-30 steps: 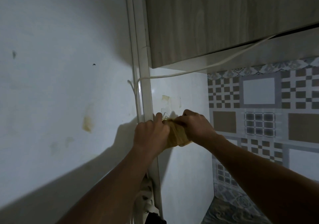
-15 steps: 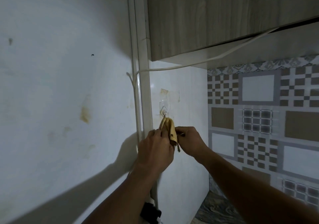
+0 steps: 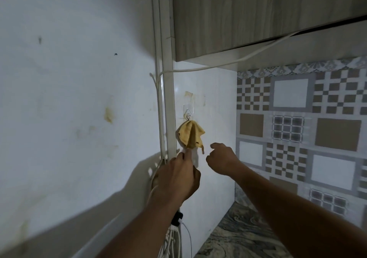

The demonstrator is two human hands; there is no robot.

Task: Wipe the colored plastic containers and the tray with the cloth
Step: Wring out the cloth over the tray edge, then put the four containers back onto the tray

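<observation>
A yellow cloth (image 3: 190, 135) hangs bunched from a clear adhesive hook (image 3: 188, 112) on the white wall panel. Just below it is my left hand (image 3: 175, 180), seen from the back, with its fingertips reaching up to the cloth's lower edge and holding nothing. A little to the right and lower than the cloth, my right hand (image 3: 221, 159) hovers with loosely curled fingers, apart from the cloth. No colored plastic containers and no tray are in view.
A wood-grain wall cabinet (image 3: 258, 15) hangs overhead with a white cable (image 3: 198, 69) running under it. Patterned tiles (image 3: 297, 122) cover the right wall. A marbled countertop (image 3: 238, 236) lies below. A plug and cables (image 3: 176, 222) hang by the white trunking (image 3: 168, 99).
Both hands held the cloth up at the hook; they have since let go and dropped lower, and the cloth now hangs from the hook on its own.
</observation>
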